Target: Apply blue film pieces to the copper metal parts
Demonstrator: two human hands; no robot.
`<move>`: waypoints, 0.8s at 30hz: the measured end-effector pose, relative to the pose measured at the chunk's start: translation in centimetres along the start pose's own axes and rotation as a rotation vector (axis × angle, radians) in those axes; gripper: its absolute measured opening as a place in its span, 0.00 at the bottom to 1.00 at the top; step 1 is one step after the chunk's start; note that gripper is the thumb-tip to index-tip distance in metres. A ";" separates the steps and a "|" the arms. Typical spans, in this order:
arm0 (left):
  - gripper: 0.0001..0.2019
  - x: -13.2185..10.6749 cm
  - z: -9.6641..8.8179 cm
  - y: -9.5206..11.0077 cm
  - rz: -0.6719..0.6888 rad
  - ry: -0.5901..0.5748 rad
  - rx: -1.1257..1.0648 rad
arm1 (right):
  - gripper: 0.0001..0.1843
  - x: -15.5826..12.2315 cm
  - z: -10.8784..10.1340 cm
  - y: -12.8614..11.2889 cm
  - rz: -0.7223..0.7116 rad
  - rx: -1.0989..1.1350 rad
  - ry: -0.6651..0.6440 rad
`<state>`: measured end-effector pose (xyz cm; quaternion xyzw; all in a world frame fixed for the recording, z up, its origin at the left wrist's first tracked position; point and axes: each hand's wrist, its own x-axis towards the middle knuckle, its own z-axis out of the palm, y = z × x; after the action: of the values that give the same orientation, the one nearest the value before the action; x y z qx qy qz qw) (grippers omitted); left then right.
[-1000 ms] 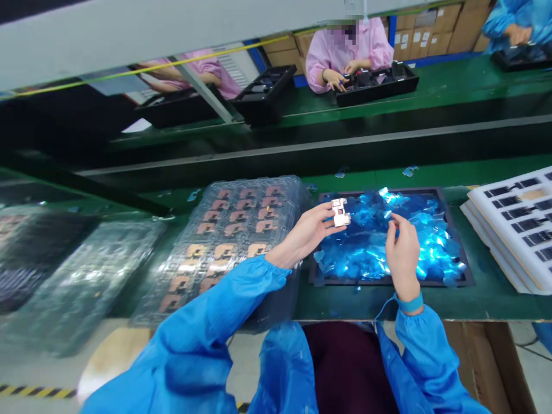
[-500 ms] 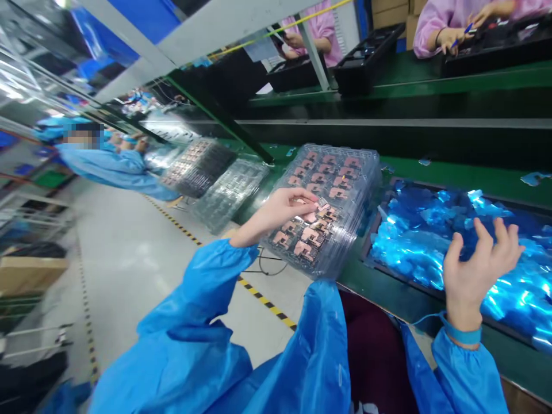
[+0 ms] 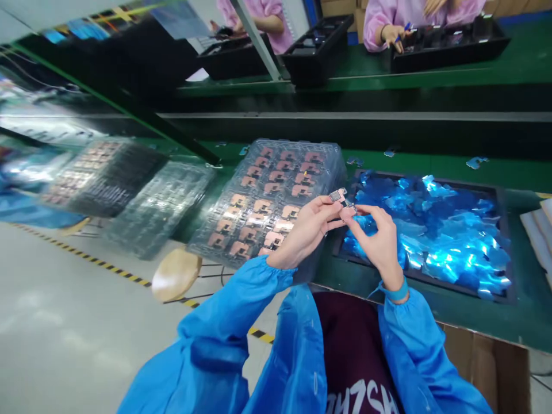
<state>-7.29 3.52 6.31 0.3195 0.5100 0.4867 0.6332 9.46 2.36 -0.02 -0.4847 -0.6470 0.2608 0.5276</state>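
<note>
Small metal-plated component (image 3: 338, 198) is held in the head view just above the near-left corner of a black tray (image 3: 431, 280), clamped by the fingers (image 3: 332, 206) of the left hand (image 3: 306, 233) and pinched at its lower edge by the right hand (image 3: 379, 247). Blue foil scraps (image 3: 431, 230) are heaped within that tray. Beside its left edge, most pockets of a clear blister tray (image 3: 332, 167) appear filled with copper-toned parts (image 3: 276, 188), and further clear trays (image 3: 159, 207) are laid farther left on the green tabletop (image 3: 509, 313).
</note>
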 end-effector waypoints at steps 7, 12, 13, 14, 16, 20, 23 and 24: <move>0.24 -0.1 0.7 -1.3 0.032 0.016 0.057 | 0.15 -0.2 0.3 0.6 0.099 0.095 -0.003; 0.22 -0.7 0.6 -0.8 0.025 0.010 0.065 | 0.18 -0.4 0.4 1.0 0.058 0.009 0.004; 0.22 -0.9 0.2 -0.3 0.030 0.012 0.088 | 0.19 -0.4 0.3 1.3 0.034 -0.029 0.019; 0.21 -1.2 -0.5 0.4 0.057 0.030 0.127 | 0.20 -0.5 0.1 1.6 0.009 -0.081 0.042; 0.20 -2.0 -2.5 2.3 0.174 0.120 0.270 | 0.21 -0.5 -0.5 2.7 -0.041 -0.215 0.105; 0.15 -3.4 -7.5 6.0 0.299 0.225 0.803 | 0.19 -0.5 -1.7 4.5 -0.112 -0.416 0.205; 0.15 -3.3 -10.2 6.7 0.233 0.104 1.124 | 0.16 -0.5 -2.1 4.4 -0.112 -0.403 0.274; 0.15 -3.1 -10.7 6.5 0.240 0.071 1.186 | 0.15 -0.4 -2.3 4.2 -0.104 -0.389 0.296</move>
<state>-19.45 1.73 10.21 0.6569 0.6755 0.1978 0.2703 13.05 3.20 -3.05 -0.5759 -0.6250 0.0301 0.5261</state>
